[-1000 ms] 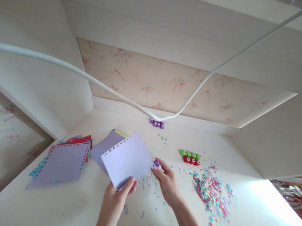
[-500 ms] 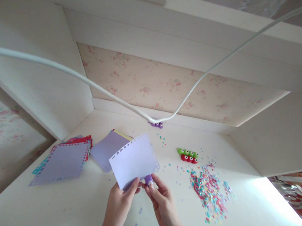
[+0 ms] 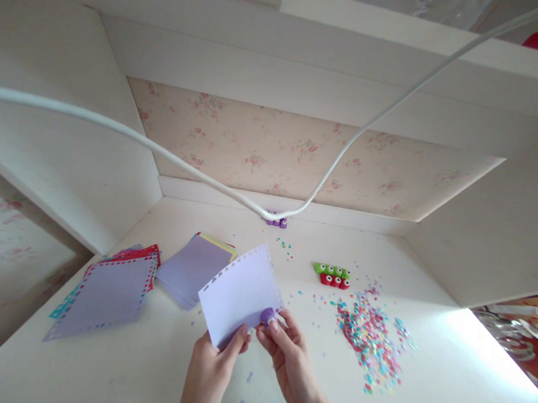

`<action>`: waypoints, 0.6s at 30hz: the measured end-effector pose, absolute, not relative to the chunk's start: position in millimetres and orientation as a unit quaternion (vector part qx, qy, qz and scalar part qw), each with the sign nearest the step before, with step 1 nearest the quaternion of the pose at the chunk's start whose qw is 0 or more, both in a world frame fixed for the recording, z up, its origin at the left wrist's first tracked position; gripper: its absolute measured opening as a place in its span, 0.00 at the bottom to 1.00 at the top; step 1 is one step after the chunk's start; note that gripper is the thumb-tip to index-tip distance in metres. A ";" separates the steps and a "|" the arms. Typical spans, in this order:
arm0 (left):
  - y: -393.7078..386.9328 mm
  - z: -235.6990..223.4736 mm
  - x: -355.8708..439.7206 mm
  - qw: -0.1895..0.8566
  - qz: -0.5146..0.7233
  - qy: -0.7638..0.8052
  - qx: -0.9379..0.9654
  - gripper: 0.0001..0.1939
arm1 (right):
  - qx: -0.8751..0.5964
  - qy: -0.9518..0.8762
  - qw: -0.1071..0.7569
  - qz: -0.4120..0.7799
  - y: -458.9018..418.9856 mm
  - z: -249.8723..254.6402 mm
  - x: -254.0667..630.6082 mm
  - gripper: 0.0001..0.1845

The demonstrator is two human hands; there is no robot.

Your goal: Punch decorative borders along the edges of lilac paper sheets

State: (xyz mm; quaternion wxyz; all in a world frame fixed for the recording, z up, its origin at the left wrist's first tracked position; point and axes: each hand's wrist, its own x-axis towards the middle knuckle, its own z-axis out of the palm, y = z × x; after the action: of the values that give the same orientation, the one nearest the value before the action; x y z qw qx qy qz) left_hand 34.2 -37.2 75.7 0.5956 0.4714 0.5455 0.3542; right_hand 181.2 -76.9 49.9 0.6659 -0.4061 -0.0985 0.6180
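My left hand (image 3: pixel 212 368) pinches the bottom corner of a lilac paper sheet (image 3: pixel 240 292) whose top and right edges carry punched holes. My right hand (image 3: pixel 287 354) grips a small purple punch (image 3: pixel 268 315), set on the sheet's lower right edge. Both hands hover just above the white desk (image 3: pixel 146 362), near its front.
Left lie a stack of punched sheets (image 3: pixel 107 289) and a pile of plain lilac sheets (image 3: pixel 192 269). Green and red punches (image 3: pixel 332 275) sit right of centre, purple punches (image 3: pixel 277 221) by the back wall. Confetti (image 3: pixel 370 342) is strewn to the right. A white cable (image 3: pixel 207 184) hangs across.
My right hand brought the purple punch from the sheet's right corner down along its edge to the lower right, beside my left hand. The sheet tilted slightly.
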 end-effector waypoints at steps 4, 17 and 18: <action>-39.4 76.1 35.4 0.612 0.356 0.545 0.449 0.23 | -0.400 -0.117 0.672 0.612 -76.0 50.2 180.8 0.15; -41.0 77.5 34.5 0.631 0.362 0.549 0.411 0.27 | -0.434 -0.179 0.668 0.578 -75.2 53.8 180.3 0.09; -40.9 77.5 34.6 0.635 0.361 0.548 0.409 0.27 | -0.440 -0.185 0.668 0.571 -74.8 53.8 180.0 0.10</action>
State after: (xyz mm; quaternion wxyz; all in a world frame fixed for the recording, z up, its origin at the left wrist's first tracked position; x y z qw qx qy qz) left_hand 34.6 -40.9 77.5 0.6346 0.4090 0.5475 0.3608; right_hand 180.0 -74.8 53.8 0.6685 -0.4398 -0.1847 0.5706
